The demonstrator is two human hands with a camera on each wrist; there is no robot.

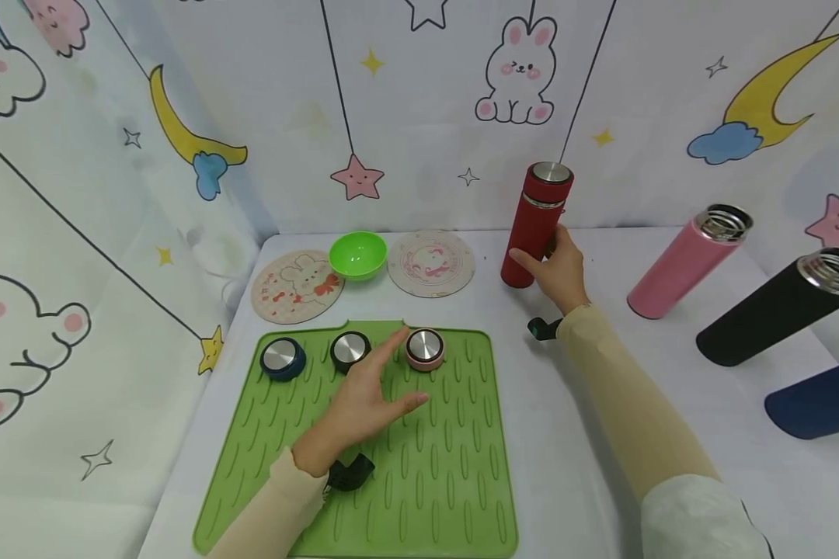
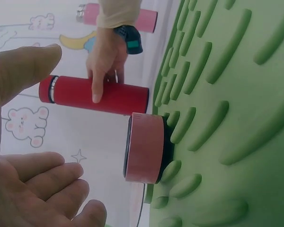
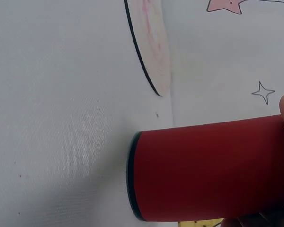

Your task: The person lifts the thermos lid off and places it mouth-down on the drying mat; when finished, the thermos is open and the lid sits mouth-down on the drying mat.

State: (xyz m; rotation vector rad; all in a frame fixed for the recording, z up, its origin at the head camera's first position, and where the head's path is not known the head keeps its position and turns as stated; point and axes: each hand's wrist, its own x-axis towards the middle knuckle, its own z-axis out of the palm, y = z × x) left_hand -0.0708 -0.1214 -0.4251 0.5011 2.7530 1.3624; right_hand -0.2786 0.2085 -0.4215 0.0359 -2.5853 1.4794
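My right hand grips a red thermos bottle around its lower body, near the back of the table. The bottle's lid is on and it leans slightly; whether its base touches the table I cannot tell. In the right wrist view the red bottle's dark-rimmed base shows beside a fingertip. My left hand hovers over the green mat, thumb and fingers spread, holding nothing. Closest to it is a pink lid with a silver top; a black lid and a navy lid sit to the left.
At the right stand uncapped bottles: a pink one, a black one and a navy one. Behind the mat are a green bowl, a rabbit-print round mat and another round mat. A patterned cloth hangs behind.
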